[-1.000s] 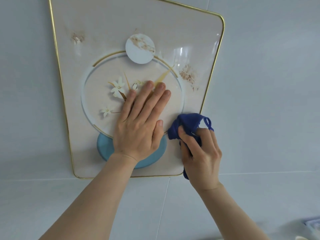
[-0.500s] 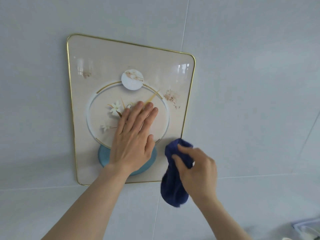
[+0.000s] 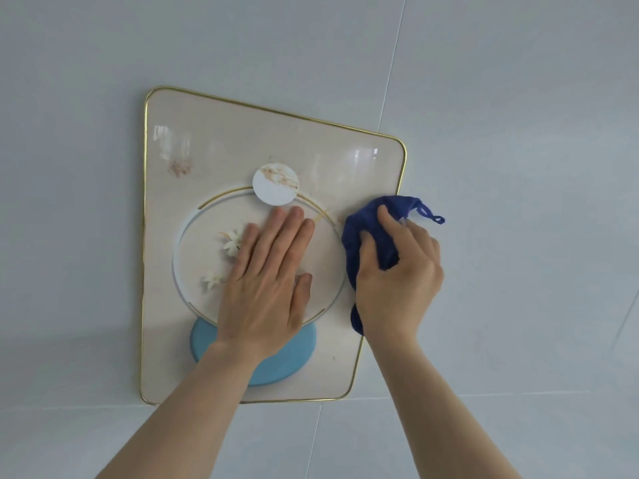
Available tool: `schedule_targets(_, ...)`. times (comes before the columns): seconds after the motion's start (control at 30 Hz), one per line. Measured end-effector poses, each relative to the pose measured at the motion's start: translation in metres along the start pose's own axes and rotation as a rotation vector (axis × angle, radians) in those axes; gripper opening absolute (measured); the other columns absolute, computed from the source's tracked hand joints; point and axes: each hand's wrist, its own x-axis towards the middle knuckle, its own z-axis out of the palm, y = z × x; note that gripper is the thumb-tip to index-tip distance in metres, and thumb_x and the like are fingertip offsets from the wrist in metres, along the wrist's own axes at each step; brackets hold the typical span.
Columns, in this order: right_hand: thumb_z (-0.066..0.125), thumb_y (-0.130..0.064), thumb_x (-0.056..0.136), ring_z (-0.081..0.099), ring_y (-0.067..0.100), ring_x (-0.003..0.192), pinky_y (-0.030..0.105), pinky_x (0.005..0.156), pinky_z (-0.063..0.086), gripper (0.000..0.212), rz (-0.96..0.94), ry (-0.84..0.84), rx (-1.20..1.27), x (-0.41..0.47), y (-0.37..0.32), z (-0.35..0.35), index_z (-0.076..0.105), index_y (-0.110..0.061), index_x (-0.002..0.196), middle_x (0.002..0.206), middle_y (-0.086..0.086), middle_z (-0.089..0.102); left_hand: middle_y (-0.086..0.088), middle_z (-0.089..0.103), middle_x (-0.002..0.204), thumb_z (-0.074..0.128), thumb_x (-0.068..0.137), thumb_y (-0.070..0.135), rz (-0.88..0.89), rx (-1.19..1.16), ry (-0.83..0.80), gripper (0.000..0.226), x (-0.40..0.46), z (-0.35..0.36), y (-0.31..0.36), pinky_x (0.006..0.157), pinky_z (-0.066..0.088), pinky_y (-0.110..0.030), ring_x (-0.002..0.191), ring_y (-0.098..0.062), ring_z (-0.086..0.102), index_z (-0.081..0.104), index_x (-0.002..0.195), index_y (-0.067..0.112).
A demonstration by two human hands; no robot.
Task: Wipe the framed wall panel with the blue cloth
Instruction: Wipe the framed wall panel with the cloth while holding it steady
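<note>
Head view: framed wall panel (image 3: 242, 140) was seen hung on the pale tiled wall (image 3: 518, 133), gold-edged. Left hand (image 3: 266, 281) was laid flat and spread on the printed circle, gripping nothing, apparently as a brace. Blue cloth (image 3: 363, 226) was bunched in the clenched right hand (image 3: 397, 271) and pressed at the panel's right edge. Step judged: wiping under way. A brownish smudge (image 3: 179, 167) was noted upper left; strokes toward it are probably called for next.

One head-worn view (wide-angle) faces the tiled wall (image 3: 518, 133) close up, forearms entering from 6 o'clock.
</note>
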Motion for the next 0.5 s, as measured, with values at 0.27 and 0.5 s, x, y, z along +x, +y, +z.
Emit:
schedule_targets(0.27,0.061,-0.019,0.105,0.032,0.034,0.155,0.044,0.114,0.048,0.04,-0.476,-0.097,-0.134,-0.015,0.059,0.021,0.058,-0.009,0.144,0.157,0.01,0.044,-0.004,0.014,0.178,0.028,0.108,0.035,0.0,0.049,0.079,0.065,-0.002,0.015,0.001,0.135,0.004,-0.045,0.166,-0.022,0.008,0.016,0.169,0.014)
schedule_targets(0.5,0.063,-0.016,0.106,0.043,0.04,0.148,0.04,0.113,0.049,0.028,-0.599,-0.049,-0.067,0.033,0.033,0.047,0.069,-0.009,0.132,0.148,0.026,0.056,-0.004,0.014,0.178,0.027,0.108,0.035,-0.003,0.045,0.11,0.066,-0.003,0.018,0.002,0.135,0.004,-0.045,0.165,-0.021,0.008,0.017,0.169,0.014)
